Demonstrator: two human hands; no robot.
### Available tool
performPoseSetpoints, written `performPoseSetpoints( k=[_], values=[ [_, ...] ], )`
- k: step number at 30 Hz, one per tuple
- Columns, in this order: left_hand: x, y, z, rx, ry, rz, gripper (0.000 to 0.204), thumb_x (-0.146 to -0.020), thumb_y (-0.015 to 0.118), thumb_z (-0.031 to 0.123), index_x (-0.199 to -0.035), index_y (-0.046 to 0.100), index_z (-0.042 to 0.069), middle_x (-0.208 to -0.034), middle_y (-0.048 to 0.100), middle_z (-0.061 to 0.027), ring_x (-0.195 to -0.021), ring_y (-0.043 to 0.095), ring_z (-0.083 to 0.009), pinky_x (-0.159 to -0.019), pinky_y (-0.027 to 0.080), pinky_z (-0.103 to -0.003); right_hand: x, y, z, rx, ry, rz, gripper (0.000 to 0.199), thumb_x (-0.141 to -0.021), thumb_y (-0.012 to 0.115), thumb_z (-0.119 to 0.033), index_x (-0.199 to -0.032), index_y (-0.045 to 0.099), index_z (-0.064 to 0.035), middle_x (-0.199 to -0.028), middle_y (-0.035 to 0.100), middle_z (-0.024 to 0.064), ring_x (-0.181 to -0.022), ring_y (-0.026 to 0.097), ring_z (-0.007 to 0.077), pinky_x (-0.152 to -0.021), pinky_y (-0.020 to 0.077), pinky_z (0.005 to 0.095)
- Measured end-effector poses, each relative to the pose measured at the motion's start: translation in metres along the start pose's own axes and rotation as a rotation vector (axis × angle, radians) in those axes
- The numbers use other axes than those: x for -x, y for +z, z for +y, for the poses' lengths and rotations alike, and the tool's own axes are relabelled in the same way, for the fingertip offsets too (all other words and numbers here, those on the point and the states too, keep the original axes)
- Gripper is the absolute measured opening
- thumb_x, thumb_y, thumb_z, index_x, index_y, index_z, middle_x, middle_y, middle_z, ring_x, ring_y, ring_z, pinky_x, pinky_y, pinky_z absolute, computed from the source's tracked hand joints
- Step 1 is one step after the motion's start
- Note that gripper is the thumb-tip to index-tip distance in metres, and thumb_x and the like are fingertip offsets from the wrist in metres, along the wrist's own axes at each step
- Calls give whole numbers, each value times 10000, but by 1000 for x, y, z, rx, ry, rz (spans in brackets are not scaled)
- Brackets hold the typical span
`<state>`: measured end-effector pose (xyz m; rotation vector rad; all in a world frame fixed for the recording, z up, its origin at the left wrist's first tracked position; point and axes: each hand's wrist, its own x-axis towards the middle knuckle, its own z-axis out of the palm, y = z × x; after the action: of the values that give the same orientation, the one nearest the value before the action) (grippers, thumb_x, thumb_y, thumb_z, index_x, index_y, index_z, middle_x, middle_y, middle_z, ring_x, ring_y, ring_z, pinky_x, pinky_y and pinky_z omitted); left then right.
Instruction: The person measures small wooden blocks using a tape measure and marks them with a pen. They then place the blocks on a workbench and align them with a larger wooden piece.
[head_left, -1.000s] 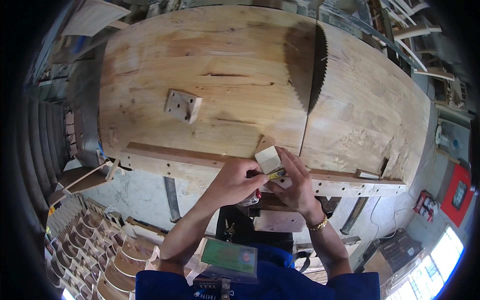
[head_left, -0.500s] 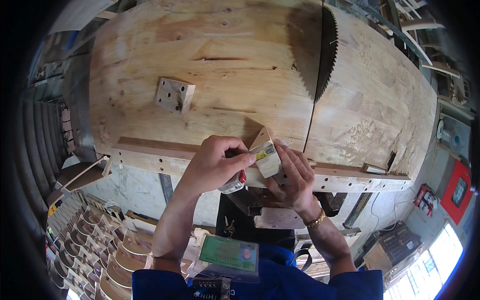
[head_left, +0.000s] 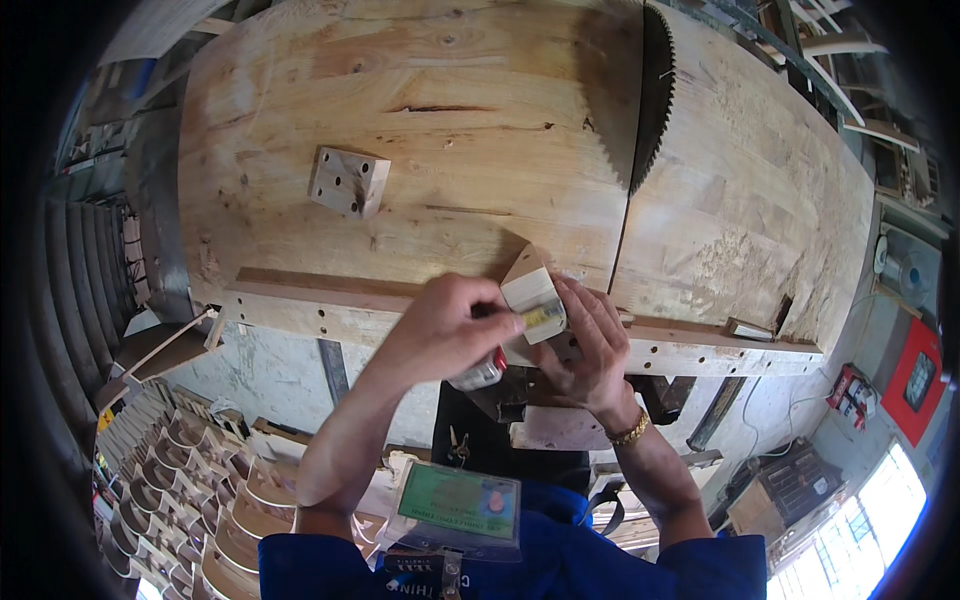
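Note:
My left hand [head_left: 450,330] is closed around a tape measure [head_left: 482,373] with a silver and red case. A short length of its yellow blade [head_left: 543,317] lies across the face of a pale wooden block [head_left: 530,292], near the front edge of the table. Fingers of my right hand [head_left: 592,345] grip that block from its right side, with a gold band at the wrist. The end of the blade is partly hidden by the right fingers. Farther left on the table sits another wooden block [head_left: 348,183] with several dark holes.
A large toothed saw blade [head_left: 655,105] rises through a slot in the wooden tabletop [head_left: 450,140]. A wooden fence strip [head_left: 330,300] runs along the front edge. Curved wooden parts [head_left: 200,500] are stacked at the lower left. A red box [head_left: 912,383] hangs on the right.
The tape blade has slid lower on the block's face. My left hand and the tape case have shifted slightly right. The block's pale face shows more above the blade.

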<state>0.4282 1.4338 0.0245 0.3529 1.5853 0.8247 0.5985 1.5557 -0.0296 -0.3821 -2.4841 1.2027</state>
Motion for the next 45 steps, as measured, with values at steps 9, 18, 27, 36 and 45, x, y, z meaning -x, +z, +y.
performPoseSetpoints(
  k=[9,18,27,36,45],
  values=[
    [7,29,-16,66,81,-14,193,-853,643,119,-873,653,-73,-674,638,-79,-567,604,-96,-515,480,-250,1,-2,1,-49,56,-22,678,-580,800,-87,-1205,569,37,-1205,590,190,-998,608,357,-838,522,411],
    [12,20,-8,42,38,-17,184,-865,658,134,-848,650,-49,-662,628,-42,-550,587,-72,-490,464,-224,1,1,3,-62,41,8,638,-589,793,-85,-1180,584,32,-1188,601,186,-979,616,351,-827,526,405],
    [-3,-12,-1,93,-7,58,172,-863,672,141,-769,619,7,-614,616,-44,-533,576,-68,-467,413,-209,3,3,5,-8,23,21,571,-615,786,-89,-1144,602,24,-1164,610,175,-959,622,331,-804,534,391],
    [-3,-16,10,107,-37,16,196,-858,667,164,-804,641,-22,-627,619,-51,-547,579,-73,-491,432,-224,2,3,4,-36,33,19,546,-638,796,-108,-1132,605,23,-1148,617,170,-962,621,337,-807,532,400],
    [-4,-22,13,74,-34,-33,223,-866,649,166,-816,652,-51,-591,591,-47,-538,565,-68,-480,429,-231,-5,3,2,-78,11,-12,768,-601,850,-185,-1261,513,16,-1234,568,200,-1022,583,378,-855,510,423]
  ],
)
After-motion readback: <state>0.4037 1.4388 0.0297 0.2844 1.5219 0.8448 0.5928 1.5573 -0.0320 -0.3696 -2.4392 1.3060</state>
